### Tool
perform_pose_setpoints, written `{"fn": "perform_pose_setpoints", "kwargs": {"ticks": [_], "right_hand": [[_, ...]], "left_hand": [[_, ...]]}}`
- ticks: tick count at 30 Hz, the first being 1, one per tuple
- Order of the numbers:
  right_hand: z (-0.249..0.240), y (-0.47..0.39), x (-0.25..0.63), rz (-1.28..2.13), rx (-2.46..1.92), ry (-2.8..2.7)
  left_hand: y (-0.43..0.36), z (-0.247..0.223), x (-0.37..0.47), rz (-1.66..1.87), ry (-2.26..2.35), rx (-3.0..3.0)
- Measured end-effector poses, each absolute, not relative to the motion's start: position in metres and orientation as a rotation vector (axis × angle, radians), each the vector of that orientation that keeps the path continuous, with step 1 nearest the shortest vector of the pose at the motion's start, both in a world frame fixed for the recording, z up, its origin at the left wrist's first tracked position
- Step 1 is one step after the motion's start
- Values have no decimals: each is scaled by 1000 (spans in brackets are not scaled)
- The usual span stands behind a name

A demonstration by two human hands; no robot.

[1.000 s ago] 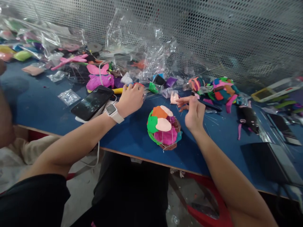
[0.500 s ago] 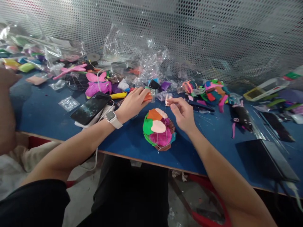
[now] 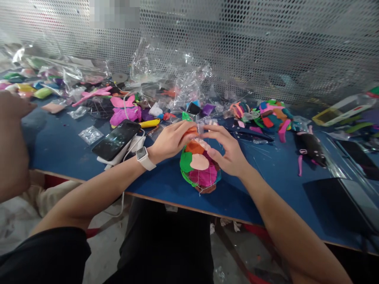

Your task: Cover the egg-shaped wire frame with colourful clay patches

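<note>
My left hand [image 3: 176,138], wearing a white-strapped watch [image 3: 142,154], is closed around a packet of orange clay [image 3: 192,131] in clear plastic. My right hand [image 3: 226,148] hovers close on the other side, thumb and fingers apart, its fingertips by the end of the plastic. Whether they touch it is hard to tell. Below both hands a wire-framed ball [image 3: 203,175] stands on the blue table [image 3: 160,179], partly covered with orange, green, pale pink, magenta and brown clay patches. Something pale is partly hidden behind my right fingers.
To the left lie a phone [image 3: 116,138], a yellow-handled tool [image 3: 149,123] and pink clay shapes [image 3: 126,111]. Crumpled clear plastic [image 3: 183,79] lines the mesh wall. On the right are another colourful clay piece [image 3: 274,114], a black clay figure [image 3: 311,148] and a black box [image 3: 340,205]. Another person's arm [image 3: 13,146] rests far left.
My hands have come together above the ball, the left bringing the orange packet toward the right. The whole view has shifted slightly.
</note>
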State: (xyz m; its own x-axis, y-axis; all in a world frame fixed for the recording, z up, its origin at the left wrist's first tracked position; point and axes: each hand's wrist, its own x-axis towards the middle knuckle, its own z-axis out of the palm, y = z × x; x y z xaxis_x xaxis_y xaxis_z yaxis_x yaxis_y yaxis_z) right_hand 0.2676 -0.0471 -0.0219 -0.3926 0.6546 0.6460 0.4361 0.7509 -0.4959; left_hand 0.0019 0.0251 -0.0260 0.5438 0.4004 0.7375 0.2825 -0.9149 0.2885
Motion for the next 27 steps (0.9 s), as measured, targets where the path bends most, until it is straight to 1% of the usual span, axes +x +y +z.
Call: {"fn": "perform_pose_setpoints", "kwargs": {"ticks": [6, 11, 17, 21, 24, 27], "right_hand": [[-24, -53, 266, 144, -713, -2156], [-23, -53, 271, 36, -743, -2283], [-13, -60, 268, -124, -727, -2425], [-7, -65, 262, -199, -707, -2433], [-5, -66, 263, -184, -780, -2387], [0, -66, 264, -50, -862, -2361]], "left_hand": [[16, -27, 4, 1314, 669, 2433], [5, -20, 3, 1174, 713, 2223], [5, -13, 1, 959, 523, 2219], [2, -11, 2, 909, 461, 2152], [-4, -10, 4, 911, 442, 2071], [-8, -7, 5, 923, 465, 2017]]}}
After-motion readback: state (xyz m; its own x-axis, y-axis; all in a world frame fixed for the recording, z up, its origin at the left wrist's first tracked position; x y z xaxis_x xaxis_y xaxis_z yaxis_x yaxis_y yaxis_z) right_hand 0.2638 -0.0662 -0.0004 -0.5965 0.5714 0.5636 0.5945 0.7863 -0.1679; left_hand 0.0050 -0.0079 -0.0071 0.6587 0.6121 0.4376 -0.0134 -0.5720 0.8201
